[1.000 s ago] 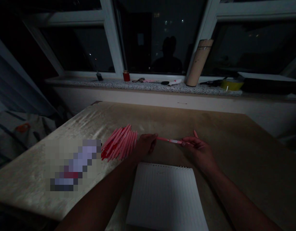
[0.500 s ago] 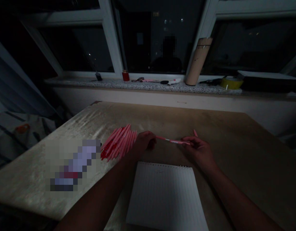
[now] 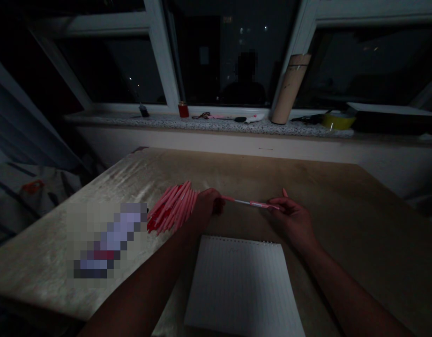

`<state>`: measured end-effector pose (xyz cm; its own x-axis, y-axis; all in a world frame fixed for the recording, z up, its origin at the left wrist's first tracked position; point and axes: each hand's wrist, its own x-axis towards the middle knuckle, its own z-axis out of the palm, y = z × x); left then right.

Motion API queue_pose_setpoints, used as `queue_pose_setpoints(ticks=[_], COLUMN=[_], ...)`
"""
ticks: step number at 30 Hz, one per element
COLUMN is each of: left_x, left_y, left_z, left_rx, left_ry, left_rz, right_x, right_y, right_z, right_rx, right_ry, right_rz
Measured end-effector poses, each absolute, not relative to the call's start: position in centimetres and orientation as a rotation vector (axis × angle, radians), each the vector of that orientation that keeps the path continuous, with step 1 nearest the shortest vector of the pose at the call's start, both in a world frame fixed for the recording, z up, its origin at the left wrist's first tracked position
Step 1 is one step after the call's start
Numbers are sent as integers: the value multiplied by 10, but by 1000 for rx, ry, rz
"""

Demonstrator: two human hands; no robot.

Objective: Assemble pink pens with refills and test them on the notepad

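A pink pen (image 3: 260, 204) stretches between my two hands, above the table beyond the notepad. My left hand (image 3: 209, 200) is closed around its pink left part. My right hand (image 3: 293, 213) pinches the pink right part, which bears a pale label. Between the two pink parts a thin whitish length shows. Left of my left hand, a pile of several pink pens (image 3: 174, 206) lies on the table, partly covered by my left forearm. A spiral notepad (image 3: 242, 285) with lined, mostly blank pages lies between my forearms.
The table (image 3: 360, 224) runs up to a window sill (image 3: 160, 121). On the sill stand a small red jar (image 3: 183, 110), a tall tan tube (image 3: 291, 90) and a roll of yellow tape (image 3: 338, 121). A blurred-out object (image 3: 112, 238) lies on the left.
The pen's pink parts have drawn apart, and more of the whitish length shows between them. My left hand has shifted slightly left, my right hand slightly right.
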<state>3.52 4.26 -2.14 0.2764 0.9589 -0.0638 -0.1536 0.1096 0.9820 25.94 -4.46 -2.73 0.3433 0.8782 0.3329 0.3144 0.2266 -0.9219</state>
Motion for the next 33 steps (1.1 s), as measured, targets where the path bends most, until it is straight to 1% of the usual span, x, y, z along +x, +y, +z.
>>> queue_pose_setpoints(ticks=[9,13,19,24,26,33], left_x=[35,34,35,34,33,32], left_y=[42,40,39,39,38,28], left_z=[-19,-18,-15,-17,-16,-8], left_rx=[1067,1154,1387,1606,1734,2274], left_ry=[903,930,1026,1061,1053,1124], left_rz=[1063,1049,883,752,724,558], right_x=[262,263,263,259,258,241], right_y=[-42,-42,-43,-43,-43,-48], right_z=[-31,-34,-31,-31,-33,-26], right_rx=[-1368,-1382,-1424,-1451,-1467,-1499], right_ry=[-1218,-1211,-1184,-1145,-1236,-1828], right_rz=[524,526,534,657,650,430])
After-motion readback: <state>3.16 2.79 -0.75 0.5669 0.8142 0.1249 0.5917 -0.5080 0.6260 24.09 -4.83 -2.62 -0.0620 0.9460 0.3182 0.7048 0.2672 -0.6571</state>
